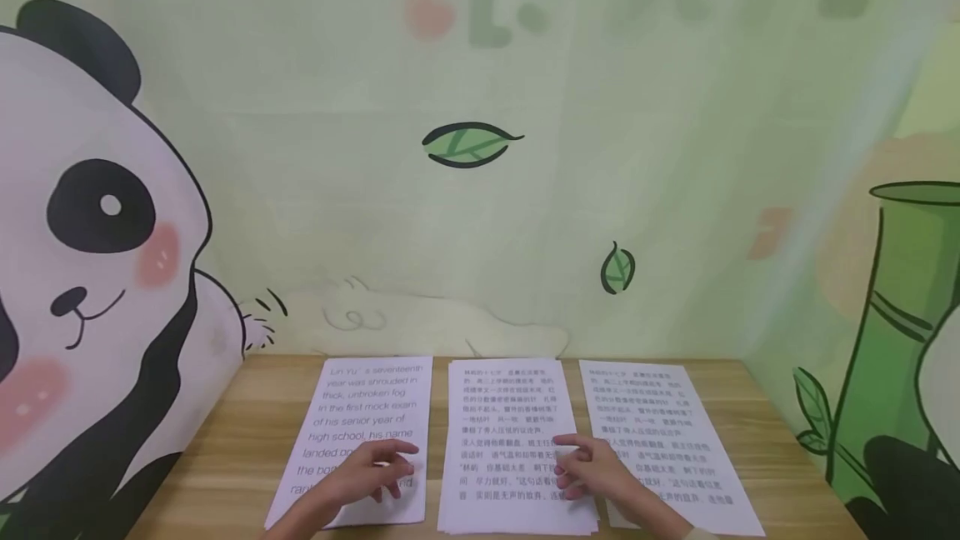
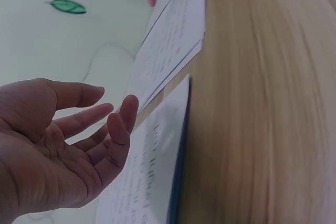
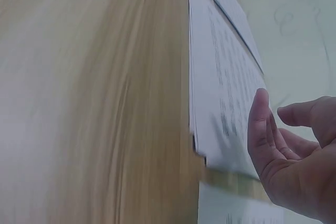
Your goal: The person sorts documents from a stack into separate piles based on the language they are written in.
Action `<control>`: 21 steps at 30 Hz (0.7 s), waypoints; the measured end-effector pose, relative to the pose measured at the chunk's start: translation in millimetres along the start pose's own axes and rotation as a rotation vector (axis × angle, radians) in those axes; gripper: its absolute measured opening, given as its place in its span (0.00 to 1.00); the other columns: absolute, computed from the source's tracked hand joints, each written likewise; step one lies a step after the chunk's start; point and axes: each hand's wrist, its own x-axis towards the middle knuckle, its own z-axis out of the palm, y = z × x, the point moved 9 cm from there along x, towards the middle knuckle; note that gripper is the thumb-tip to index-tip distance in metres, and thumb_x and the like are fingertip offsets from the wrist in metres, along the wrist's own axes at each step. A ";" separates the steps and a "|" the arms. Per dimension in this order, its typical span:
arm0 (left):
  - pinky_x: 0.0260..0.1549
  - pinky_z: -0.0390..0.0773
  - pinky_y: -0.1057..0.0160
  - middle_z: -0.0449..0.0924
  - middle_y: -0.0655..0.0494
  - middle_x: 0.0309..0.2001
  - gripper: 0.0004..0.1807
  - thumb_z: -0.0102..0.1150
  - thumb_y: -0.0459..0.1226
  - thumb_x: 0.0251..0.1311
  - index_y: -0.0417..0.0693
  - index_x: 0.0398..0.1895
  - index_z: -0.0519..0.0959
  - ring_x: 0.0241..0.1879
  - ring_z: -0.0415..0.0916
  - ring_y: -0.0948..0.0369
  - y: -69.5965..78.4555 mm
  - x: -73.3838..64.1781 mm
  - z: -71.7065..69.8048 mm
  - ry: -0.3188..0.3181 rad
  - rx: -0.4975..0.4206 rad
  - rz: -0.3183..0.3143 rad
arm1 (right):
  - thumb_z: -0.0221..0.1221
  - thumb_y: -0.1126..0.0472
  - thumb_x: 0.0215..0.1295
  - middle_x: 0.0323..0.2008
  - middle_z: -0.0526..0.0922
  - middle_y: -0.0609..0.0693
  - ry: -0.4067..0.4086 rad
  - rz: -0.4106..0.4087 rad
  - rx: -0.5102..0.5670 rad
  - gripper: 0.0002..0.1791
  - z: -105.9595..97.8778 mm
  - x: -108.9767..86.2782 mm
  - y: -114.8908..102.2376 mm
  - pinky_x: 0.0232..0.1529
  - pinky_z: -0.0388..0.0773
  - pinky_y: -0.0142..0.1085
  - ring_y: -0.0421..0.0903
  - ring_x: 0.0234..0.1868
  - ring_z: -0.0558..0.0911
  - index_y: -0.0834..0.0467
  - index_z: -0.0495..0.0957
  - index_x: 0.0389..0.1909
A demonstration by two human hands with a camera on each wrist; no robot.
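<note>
Two bare hands hover empty above printed white paper.
The left hand [image 1: 369,475], fingers loosely bent, hangs over large-print English sheets [image 1: 356,419]; the right hand [image 1: 598,473], similarly relaxed, is over the right edge of the middle stack of white Chinese-print sheets [image 1: 506,432], on a brown wood-grain table [image 1: 776,452].

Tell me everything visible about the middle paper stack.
The middle stack is white and looks like paper, printed on top with rows of dark Chinese characters. It lies flat on the tabletop, slightly uneven at its edges, between the left paper and the right paper. The right hand hangs over its right side, apparently without touching, hiding some print.
</note>
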 end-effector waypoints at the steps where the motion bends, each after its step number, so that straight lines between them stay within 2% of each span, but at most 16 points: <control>1: 0.28 0.78 0.64 0.84 0.48 0.43 0.23 0.59 0.37 0.69 0.33 0.63 0.75 0.31 0.82 0.60 0.9 1.4 5.8 -0.011 -0.004 0.005 | 0.58 0.63 0.71 0.39 0.87 0.56 0.016 0.004 -0.007 0.31 -5.2 -0.9 1.9 0.39 0.88 0.41 0.43 0.33 0.87 0.71 0.64 0.71; 6: 0.28 0.78 0.64 0.81 0.49 0.46 0.26 0.59 0.34 0.66 0.29 0.65 0.72 0.32 0.83 0.59 4.4 8.4 28.8 -0.055 -0.017 0.054 | 0.59 0.64 0.69 0.38 0.87 0.56 0.107 0.075 -0.026 0.33 -24.8 -2.7 12.5 0.38 0.88 0.40 0.43 0.32 0.87 0.71 0.62 0.72; 11: 0.28 0.78 0.64 0.80 0.48 0.46 0.27 0.59 0.33 0.65 0.27 0.65 0.71 0.32 0.81 0.59 5.1 15.1 36.4 -0.045 -0.006 0.060 | 0.58 0.66 0.70 0.37 0.87 0.57 0.146 0.151 -0.040 0.34 -31.2 -4.1 21.7 0.37 0.88 0.39 0.44 0.31 0.87 0.73 0.60 0.72; 17: 0.28 0.76 0.65 0.79 0.52 0.43 0.27 0.59 0.34 0.66 0.29 0.65 0.72 0.31 0.80 0.60 4.3 23.8 43.7 -0.035 0.029 -0.007 | 0.58 0.65 0.71 0.37 0.86 0.57 0.163 0.228 -0.039 0.35 -30.3 -5.5 28.3 0.36 0.87 0.39 0.45 0.31 0.87 0.73 0.58 0.73; 21: 0.28 0.74 0.66 0.77 0.57 0.37 0.26 0.59 0.36 0.65 0.31 0.64 0.75 0.29 0.77 0.63 2.7 26.6 48.5 -0.030 0.095 -0.048 | 0.58 0.64 0.71 0.37 0.86 0.57 0.152 0.251 -0.038 0.36 -28.4 -5.1 30.0 0.37 0.87 0.38 0.45 0.31 0.87 0.74 0.56 0.74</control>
